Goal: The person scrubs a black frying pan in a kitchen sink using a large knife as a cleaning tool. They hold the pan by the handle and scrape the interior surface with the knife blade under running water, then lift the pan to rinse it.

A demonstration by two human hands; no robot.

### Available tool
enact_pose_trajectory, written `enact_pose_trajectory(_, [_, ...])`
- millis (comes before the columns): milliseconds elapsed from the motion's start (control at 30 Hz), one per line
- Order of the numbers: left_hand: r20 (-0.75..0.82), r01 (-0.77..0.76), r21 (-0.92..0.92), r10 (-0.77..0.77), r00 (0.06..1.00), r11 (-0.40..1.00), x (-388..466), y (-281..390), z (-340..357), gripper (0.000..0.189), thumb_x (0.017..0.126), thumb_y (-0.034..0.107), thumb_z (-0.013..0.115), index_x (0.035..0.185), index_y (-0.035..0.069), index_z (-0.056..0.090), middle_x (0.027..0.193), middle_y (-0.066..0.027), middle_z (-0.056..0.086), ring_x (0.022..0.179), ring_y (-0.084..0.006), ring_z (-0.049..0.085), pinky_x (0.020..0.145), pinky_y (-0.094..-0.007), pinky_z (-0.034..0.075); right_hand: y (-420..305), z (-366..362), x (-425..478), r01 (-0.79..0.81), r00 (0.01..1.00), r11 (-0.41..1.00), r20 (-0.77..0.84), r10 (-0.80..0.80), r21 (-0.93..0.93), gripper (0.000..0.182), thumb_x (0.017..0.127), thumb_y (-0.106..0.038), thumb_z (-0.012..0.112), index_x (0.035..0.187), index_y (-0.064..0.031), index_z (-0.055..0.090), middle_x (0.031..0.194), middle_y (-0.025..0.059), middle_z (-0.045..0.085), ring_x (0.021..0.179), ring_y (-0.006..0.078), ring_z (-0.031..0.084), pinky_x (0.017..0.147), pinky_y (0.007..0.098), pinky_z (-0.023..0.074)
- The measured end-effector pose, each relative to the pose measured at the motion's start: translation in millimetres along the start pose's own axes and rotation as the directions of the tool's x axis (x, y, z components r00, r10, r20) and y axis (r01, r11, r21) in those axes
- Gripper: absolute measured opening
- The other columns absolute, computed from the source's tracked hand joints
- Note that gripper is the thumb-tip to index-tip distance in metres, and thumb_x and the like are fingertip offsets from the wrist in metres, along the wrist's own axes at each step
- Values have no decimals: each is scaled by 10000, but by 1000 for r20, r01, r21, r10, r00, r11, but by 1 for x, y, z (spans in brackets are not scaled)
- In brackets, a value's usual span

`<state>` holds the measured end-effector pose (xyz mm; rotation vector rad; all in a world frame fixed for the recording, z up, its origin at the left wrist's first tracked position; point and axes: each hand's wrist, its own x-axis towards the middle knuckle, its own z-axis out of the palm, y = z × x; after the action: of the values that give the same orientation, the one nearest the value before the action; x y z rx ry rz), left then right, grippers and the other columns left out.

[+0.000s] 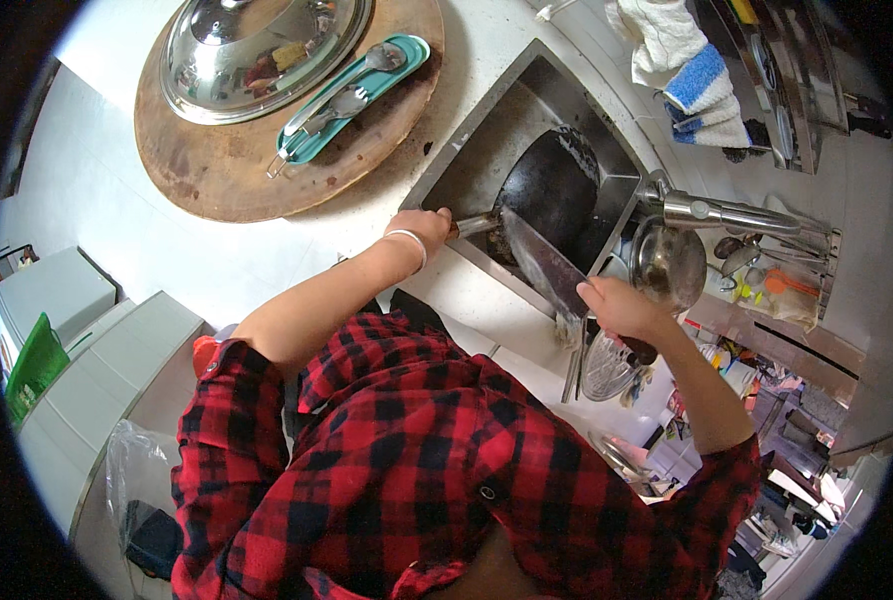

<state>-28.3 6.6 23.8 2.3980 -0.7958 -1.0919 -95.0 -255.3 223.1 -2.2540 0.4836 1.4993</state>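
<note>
My left hand (422,231), with a white band at the wrist, grips the metal and wood handle (478,224) of a black wok (547,191). The wok lies in the stainless steel sink (491,124), whitish suds or wet streaks along its far rim. In my right hand (620,306) is a broad-bladed kitchen knife (547,255), its dark handle showing below my fingers. The blade points up and left over the sink's near corner, its tip close to where the handle joins the wok. Whether blade and wok touch, I cannot tell.
A chrome faucet (716,212) overhangs the sink's right side, near a round metal lid (670,266). Ladles lie in a utensil rack (761,262). Left of the sink, a round wooden board (206,180) bears a domed lid (259,64) and a teal cutlery case (352,106).
</note>
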Motion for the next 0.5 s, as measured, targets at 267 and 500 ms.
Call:
enact_pose_trajectory(267, [-11,14,72,-13,1000,997,7,-2,9,292,905,86,510,1178,-16,520,999,-231,701,931,-399,687,793,-471,548,-6,54,21,187,901,833,-247,-357,-520,239,926,-124,478,1096,42,511,798,289,655,761,428,672,683,505,544])
enact_pose_trajectory(500, [-28,22,59,-20,999,998,11,-7,16,266,946,163,486,1154,2,529,994,-238,698,938,-399,684,813,-471,537,-23,84,27,25,883,828,-376,-281,-560,150,919,-48,472,1054,4,510,793,240,692,770,388,705,672,466,576])
